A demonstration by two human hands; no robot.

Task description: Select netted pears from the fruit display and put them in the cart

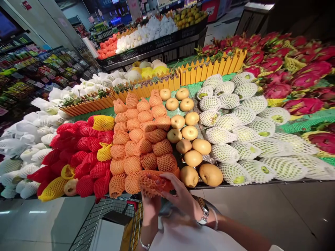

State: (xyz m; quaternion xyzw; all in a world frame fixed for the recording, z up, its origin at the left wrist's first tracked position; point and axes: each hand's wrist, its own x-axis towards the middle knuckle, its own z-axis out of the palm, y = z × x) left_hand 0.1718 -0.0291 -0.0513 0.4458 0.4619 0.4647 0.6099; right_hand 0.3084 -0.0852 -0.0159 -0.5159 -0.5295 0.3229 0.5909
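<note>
An orange foam fruit net (pixel 150 184) is between my two hands, just above the front edge of the stand. My left hand (pixel 151 205) holds it from below; its fingers are mostly hidden behind or within the mesh. With thumb and fingers closed on the net's right side, my right hand (pixel 181 198) grips it from above. Whether a fruit is inside the net cannot be made out. Just beyond are rows of fruit in orange nets (pixel 136 144). Bare, tan round pears (pixel 193 158) lie to the right of these.
Red-netted fruit (pixel 83 150) is on the left, white-netted fruit (pixel 243 129) on the right, with dragon fruit (pixel 300 76) beyond. A low orange picket fence (pixel 211 69) crosses the display behind. A wire shopping cart (pixel 90 218) stands below, at the stand's front edge.
</note>
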